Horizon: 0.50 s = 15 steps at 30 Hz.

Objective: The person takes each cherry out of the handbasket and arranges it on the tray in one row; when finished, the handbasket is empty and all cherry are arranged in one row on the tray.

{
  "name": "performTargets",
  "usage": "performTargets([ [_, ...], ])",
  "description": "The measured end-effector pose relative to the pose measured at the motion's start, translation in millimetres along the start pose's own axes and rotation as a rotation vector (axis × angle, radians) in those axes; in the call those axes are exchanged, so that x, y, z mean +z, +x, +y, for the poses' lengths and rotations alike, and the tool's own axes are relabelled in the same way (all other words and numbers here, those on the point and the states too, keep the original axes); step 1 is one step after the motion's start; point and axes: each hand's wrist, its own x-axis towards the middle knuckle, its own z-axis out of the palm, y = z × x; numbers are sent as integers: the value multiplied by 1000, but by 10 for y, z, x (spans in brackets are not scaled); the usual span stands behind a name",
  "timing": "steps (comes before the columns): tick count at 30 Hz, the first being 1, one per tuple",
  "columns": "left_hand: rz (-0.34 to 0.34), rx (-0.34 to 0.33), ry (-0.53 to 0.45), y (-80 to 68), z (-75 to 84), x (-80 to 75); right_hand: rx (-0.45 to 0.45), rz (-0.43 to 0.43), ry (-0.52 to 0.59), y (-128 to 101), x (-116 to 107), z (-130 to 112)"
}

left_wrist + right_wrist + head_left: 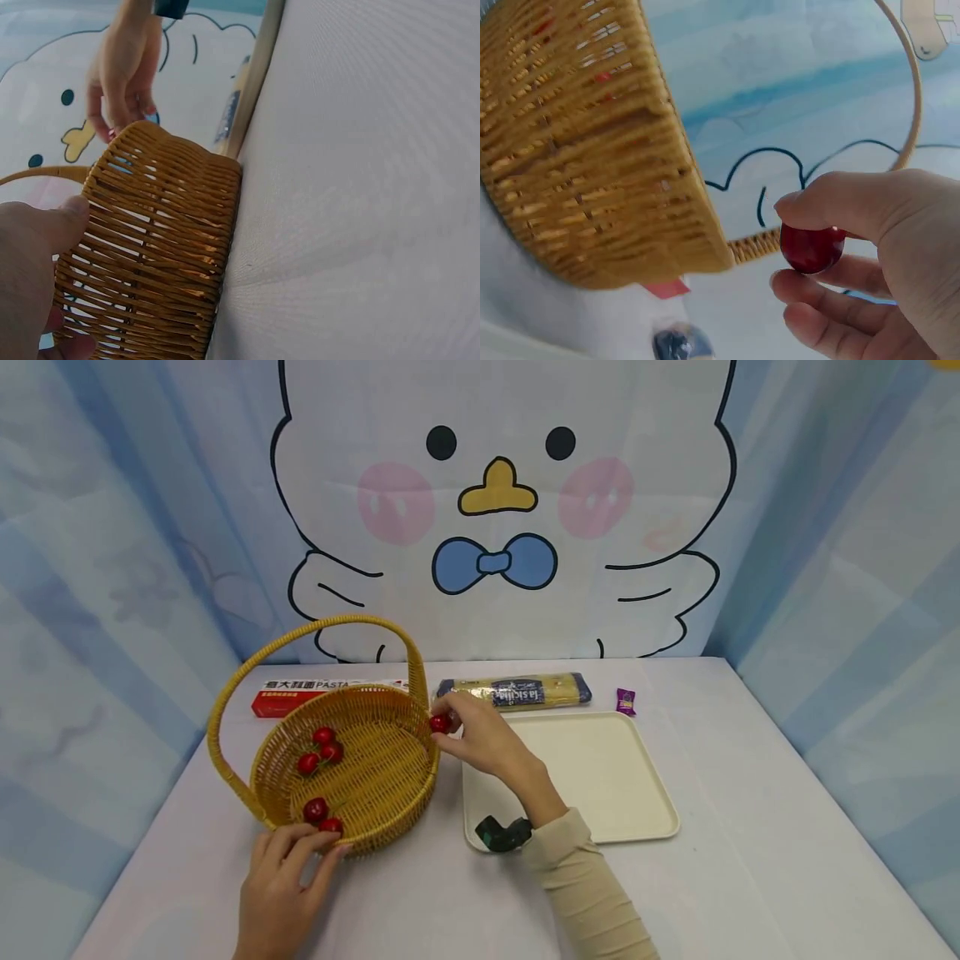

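Note:
A yellow woven basket with a tall arched handle stands on the left of the table. Inside lie several red cherries, some with green stems, along its left and near side. My left hand grips the near rim. Thumb and fingertips of my right hand pinch one dark red cherry just beside the basket's right rim, by the foot of the handle. From the left wrist, the basket's woven side hides most of that cherry.
Right of the basket lies a cream tray, partly under my right forearm. Behind stand a red and white pasta box, a bag of spaghetti and a small purple packet. A printed curtain closes off the back.

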Motion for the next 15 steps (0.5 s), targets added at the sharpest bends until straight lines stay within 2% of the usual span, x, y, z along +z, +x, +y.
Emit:
performTargets([
  [4, 1, -11, -6, -1, 9, -9, 106, 33, -7, -4, -59, 108],
  [9, 1, -29, -32, -2, -1, -9, 223, 28, -13, -18, -50, 296],
  [15, 1, -24, -39, -6, -3, 4, 288, -2, -94, -38, 25, 511],
])
